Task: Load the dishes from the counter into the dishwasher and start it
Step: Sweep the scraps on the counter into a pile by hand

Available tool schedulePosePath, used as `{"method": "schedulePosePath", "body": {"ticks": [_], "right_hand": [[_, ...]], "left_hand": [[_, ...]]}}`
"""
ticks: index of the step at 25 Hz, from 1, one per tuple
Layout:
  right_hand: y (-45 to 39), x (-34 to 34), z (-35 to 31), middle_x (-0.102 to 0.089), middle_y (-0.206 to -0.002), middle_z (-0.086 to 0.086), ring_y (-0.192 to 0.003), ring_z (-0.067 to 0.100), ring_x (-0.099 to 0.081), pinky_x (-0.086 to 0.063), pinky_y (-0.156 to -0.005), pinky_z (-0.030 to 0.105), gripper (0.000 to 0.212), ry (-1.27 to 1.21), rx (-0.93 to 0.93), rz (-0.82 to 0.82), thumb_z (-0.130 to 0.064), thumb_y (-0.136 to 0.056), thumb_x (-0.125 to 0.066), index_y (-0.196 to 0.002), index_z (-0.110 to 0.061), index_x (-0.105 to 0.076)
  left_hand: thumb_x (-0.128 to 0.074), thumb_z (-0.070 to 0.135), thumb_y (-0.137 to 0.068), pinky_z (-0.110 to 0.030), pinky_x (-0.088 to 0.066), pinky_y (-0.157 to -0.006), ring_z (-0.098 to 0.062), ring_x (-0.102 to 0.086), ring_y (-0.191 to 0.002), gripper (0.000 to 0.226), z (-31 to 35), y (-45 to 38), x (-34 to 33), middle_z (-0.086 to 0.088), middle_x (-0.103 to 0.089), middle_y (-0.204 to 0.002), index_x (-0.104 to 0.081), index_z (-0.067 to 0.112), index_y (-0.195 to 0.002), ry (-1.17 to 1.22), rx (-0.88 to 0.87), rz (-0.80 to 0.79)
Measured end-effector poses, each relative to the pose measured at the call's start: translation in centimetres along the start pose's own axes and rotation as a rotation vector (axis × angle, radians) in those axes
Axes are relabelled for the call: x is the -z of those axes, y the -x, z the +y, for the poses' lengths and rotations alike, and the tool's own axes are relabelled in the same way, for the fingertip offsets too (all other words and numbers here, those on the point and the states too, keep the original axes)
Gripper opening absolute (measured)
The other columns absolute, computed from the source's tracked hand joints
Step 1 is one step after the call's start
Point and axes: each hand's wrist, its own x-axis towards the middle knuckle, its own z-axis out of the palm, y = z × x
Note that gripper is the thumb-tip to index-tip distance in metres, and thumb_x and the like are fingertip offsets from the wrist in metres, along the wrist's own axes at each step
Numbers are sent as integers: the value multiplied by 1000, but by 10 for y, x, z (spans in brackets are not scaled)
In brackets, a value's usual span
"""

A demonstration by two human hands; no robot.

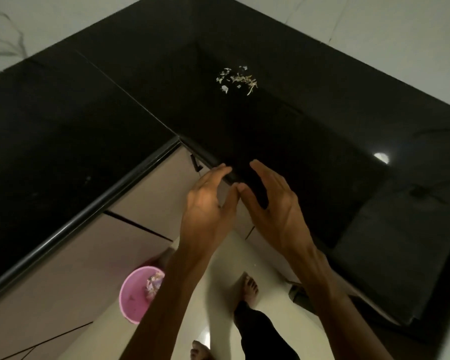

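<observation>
We see no dishes at all on the black counter (283, 131), and no dishwasher is in view, so we cannot say where the task's things are; we judge that any dish would be stiff, smooth and breakable, best held by the rim with a thumb on top and fingers beneath, and slippery if wet. What does lie on the counter is one small heap of pale scraps (236, 79), toward twelve o'clock from our hands and well apart from them. Our two hands hover at the counter's inner corner edge, both released with fingers straight and holding nothing: the left hand (208, 203) just off the edge, the right hand (273, 203) above the dark surface, thumbs nearly touching. Below, at seven o'clock, one pink bucket (134, 297) stands on the floor with scraps inside, beside two bare feet.
</observation>
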Motion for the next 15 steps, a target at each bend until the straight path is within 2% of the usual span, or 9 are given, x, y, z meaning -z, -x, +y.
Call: {"method": "schedulePosePath", "body": {"ticks": [1, 3, 4, 8, 10, 11, 13, 15], "right_hand": [[-10, 9, 1, -44, -148, 5, -136, 18, -41, -42, -107, 49, 69, 5, 15, 1, -60, -92, -39, -145, -17, -40], [-28, 26, 5, -46, -147, 5, -135, 17, -41, -43, -107, 49, 64, 15, 57, 19, -56, -95, -39, -144, -16, -41], [-38, 33, 7, -47, -146, 5, -135, 16, -41, -43, -107, 48, 61, 22, 78, 34, -53, -96, -41, -144, -15, -42], [-70, 54, 14, -48, -146, 4, -136, 15, -40, -39, -111, 46, 53, 29, 101, 79, -43, -98, -48, -143, -15, -43], [-86, 59, 23, -42, -150, 4, -140, 17, -36, -35, -114, 48, 57, 69, 54, 63, -45, -97, -49, -145, -16, -40], [-93, 59, 31, -36, -154, 4, -143, 18, -30, -29, -117, 49, 64, 114, -4, 36, -50, -96, -49, -148, -16, -35], [-104, 57, 51, -14, -163, 4, -150, 18, -10, -9, -123, 47, 83, 244, -163, -43, -63, -91, -46, -154, -16, -17], [-112, 51, 76, 8, -164, 6, -150, 20, 10, 6, -120, 46, 103, 360, -285, -96, -76, -85, -39, -156, -13, 2]], "left_hand": [[-40, 62, -91, -32, -45, -105, -11, -45, -133, 61, 8, -11, -3, 3, -51, -142, -49, 25, -139, -14, -15, 7], [-47, 51, -96, -7, -41, -96, -2, -42, -129, 51, 25, -31, -8, 3, -51, -143, -51, 23, -138, -17, -12, 26], [-51, 44, -97, -2, -38, -91, 0, -42, -127, 46, 32, -41, -10, 3, -51, -142, -52, 22, -137, -9, -10, 39], [-56, 33, -97, -20, -52, -91, -7, -52, -123, 40, 48, -70, -18, 3, -52, -139, -53, 22, -135, 49, -14, 78], [-55, 33, -97, -25, -50, -97, -7, -49, -127, 40, 43, -83, -23, 5, -50, -142, -52, 24, -136, 49, 12, 65], [-54, 33, -97, -28, -47, -102, -7, -45, -131, 41, 35, -89, -27, 6, -47, -144, -51, 24, -137, 44, 28, 54], [-53, 36, -98, -34, -36, -112, -10, -34, -140, 46, 12, -102, -35, 5, -41, -150, -47, 20, -140, -25, 35, 54], [-51, 45, -97, -38, -19, -116, -17, -15, -148, 59, -21, -118, -38, 0, -25, -159, -37, 17, -147, -161, 57, 40]]}}
